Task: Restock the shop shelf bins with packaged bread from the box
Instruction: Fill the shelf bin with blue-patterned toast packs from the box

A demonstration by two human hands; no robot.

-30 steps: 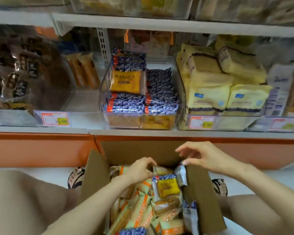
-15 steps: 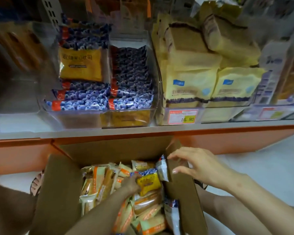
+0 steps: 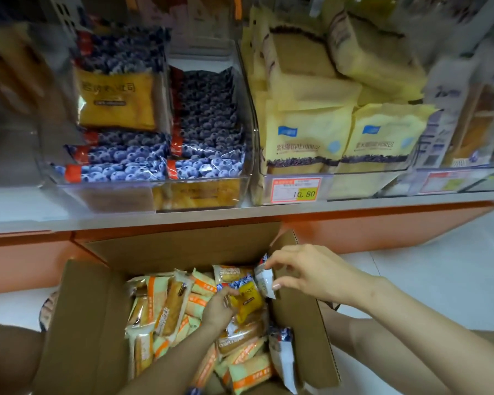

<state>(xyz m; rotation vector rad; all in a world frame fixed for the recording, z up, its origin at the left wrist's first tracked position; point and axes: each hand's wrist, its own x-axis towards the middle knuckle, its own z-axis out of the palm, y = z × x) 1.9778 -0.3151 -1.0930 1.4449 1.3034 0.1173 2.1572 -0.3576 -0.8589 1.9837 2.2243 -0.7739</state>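
Two packets are in hand, both inside the cardboard box (image 3: 92,323). Left grip (image 3: 218,307) is clamped round a blueberry-print packet (image 3: 247,302). It has a yellow face and a blue berry band along its far edge, and lies on top of the pile at the far right of the box. Right grip (image 3: 311,273) pinches a second packet (image 3: 264,279) between thumb and fingertips. Its white back is showing, blue print at the top corner, against the box's right wall. A third packet (image 3: 281,354) of that sort stands on edge nearer along the same wall.

Rest of the box is a loose heap of orange-and-pale striped packets (image 3: 166,306) plus a few brown ones; too many to count. The one box has its flaps open and sits just in front of the shelf (image 3: 240,212).

Clear bin (image 3: 200,195) above the box holds two rows of blueberry packets, one upright at far left showing its yellow face. Right bin (image 3: 368,181) holds pale yellow bags (image 3: 305,138), two upright in front and more piled behind. One price tag (image 3: 295,189) reads 10.80.
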